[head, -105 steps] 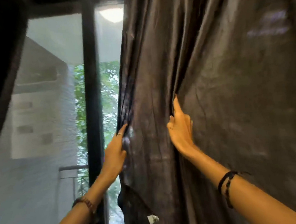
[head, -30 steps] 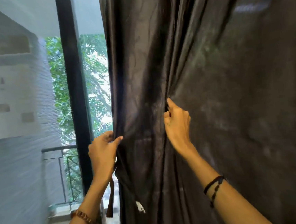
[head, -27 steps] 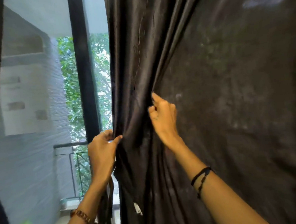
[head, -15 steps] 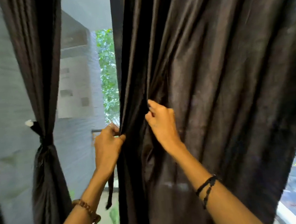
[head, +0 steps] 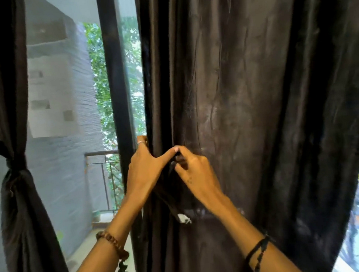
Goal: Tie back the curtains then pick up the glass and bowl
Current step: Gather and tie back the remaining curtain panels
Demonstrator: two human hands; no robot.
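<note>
Hands meet at right curtain (head: 248, 107) front edge: left hand (head: 143, 172) grips the gathered fabric, right hand (head: 196, 175) pinches a fold beside it. Left curtain (head: 19, 195) hangs tied at far left.

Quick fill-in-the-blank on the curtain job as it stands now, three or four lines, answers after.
1. The left curtain is already ____ at its middle.
2. The right curtain still hangs ____.
3. The left hand and the right hand both grip the right curtain's ____ edge.
4. The bead bracelet sits on the ____ wrist.

Missing words: tied; loose; left; left
</note>
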